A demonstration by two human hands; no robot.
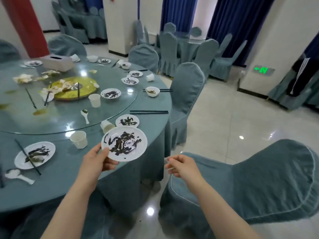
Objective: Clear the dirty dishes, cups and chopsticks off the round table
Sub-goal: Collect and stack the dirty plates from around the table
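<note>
The round table [51,190] runs off the left edge; the held plate [124,144] hides its rim.

Bright, even indoor light from overhead. White glare spots on glass turntable [110,107] and glossy floor [224,128]. Shadows soft and faint under surface [131,171] edge. Green exit sign [261,70] glows. Wide-angle bending at edges: pillars and curtains lean. Left side of surface and far background soft, slightly blurred; centre sharper.

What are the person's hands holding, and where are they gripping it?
Left hand holds a dirty white plate by its near rim; right hand holds nothing.
</note>
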